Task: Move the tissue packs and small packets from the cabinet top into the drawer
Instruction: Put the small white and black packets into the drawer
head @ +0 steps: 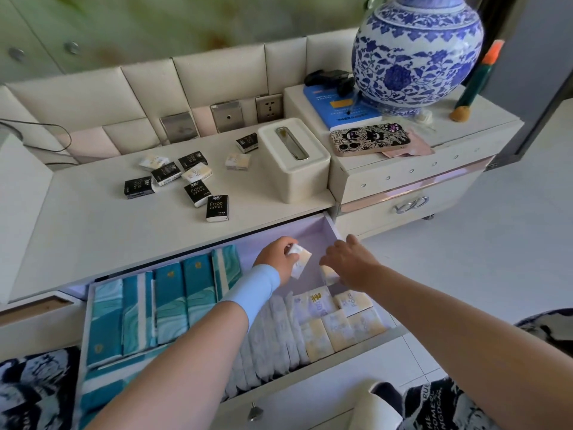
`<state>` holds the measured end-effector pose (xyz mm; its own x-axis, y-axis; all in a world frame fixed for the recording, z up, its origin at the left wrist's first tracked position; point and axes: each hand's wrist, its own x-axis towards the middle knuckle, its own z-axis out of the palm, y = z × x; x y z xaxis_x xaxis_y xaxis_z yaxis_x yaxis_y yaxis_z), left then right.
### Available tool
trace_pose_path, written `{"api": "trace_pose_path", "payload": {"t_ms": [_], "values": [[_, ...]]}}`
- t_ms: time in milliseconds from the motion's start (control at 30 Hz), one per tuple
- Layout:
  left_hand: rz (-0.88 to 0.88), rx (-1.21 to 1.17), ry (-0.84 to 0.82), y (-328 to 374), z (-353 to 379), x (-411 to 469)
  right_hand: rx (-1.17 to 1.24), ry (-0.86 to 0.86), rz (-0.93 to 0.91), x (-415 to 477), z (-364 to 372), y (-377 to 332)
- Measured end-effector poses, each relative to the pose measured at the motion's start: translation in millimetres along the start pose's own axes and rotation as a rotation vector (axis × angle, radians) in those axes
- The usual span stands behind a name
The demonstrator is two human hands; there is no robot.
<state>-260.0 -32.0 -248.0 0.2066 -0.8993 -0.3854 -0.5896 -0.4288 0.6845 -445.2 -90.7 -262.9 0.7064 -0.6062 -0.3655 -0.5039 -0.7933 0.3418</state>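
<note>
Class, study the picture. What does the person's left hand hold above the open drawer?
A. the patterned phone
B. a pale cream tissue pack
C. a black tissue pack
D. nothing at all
B: the left hand pinches a pale cream tissue pack over the drawer, while the black packs lie on the cabinet top.

Six black plastic-wrapped tissue packs (217, 208) and three cream ones (197, 172) lie scattered flat on the white cabinet top (93, 231). In the open lilac-lined drawer (333, 226), teal packs (169, 305) stand in a row at the left, white packets (273, 330) in the middle and cream packs (338, 327) at the right. The left hand (274, 256) pinches one more cream pack (300, 260) above the drawer's rear.
</note>
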Motion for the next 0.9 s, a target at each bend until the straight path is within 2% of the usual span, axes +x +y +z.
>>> {"api": "trace_pose_path", "payload": {"t_ms": [200, 433, 633, 700, 800, 900], "values": [[0.001, 0.101, -0.048, 5.6, 1.9, 20.2, -0.144, -0.217, -0.121, 14.3, -2.4, -2.5], [-0.097, 0.16, -0.119, 8.6, 28.0, 35.4, 0.154, -0.408, -0.065, 26.5, -16.9, 9.3], [-0.094, 0.167, -0.214, 15.5, 54.1, 40.7, 0.426, -0.061, 0.045, 25.2, -6.3, 27.4], [-0.098, 0.16, -0.283, 13.8, 59.5, 43.3, 0.396, -0.057, 0.016, 23.2, -0.3, 23.8], [-0.156, 0.07, -0.348, 9.8, 63.0, 48.1, 0.204, -0.102, -0.053, 23.0, 3.4, 20.1], [-0.13, 0.158, -0.29, 5.4, 63.9, 49.1, 0.121, -0.176, -0.091, 24.7, 4.3, 19.7]]}}
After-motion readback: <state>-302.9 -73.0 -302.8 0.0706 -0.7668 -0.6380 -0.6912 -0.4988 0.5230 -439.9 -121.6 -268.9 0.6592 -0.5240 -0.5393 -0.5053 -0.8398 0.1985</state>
